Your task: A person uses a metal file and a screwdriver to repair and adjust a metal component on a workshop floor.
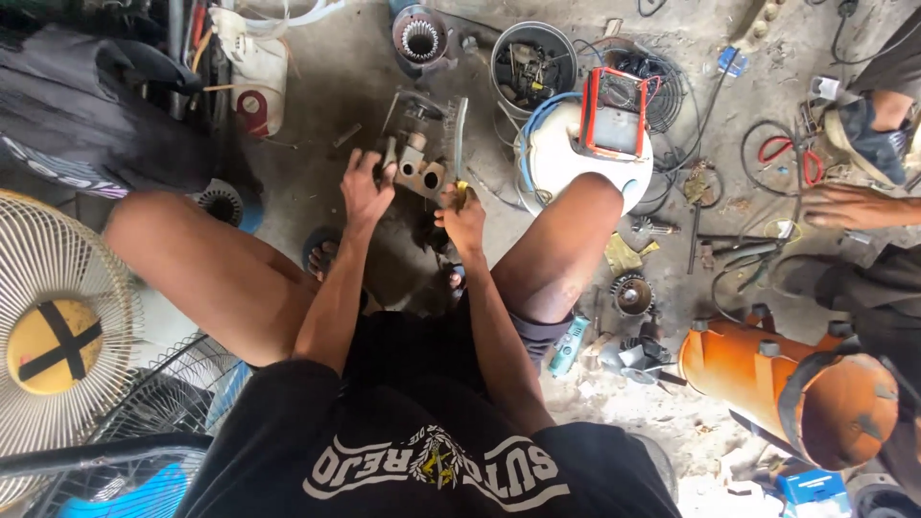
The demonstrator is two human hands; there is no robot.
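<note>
Nearest the motor part (419, 158), on the floor between the knees, the left hand (366, 188) grips its left edge. The right hand (464, 217) is closed on a yellow-handled tool (460, 153) just right of it. Beyond it to the right, a red-framed box (613, 113) sits on a white drum (566, 168); far lower right lies a blue carton (813, 491)

Person in black shirt and dark shorts

The black T-shirt (422, 451) carries white lettering around a pale emblem; arms and legs are bare, with sandals (321, 251) on the feet.
</note>
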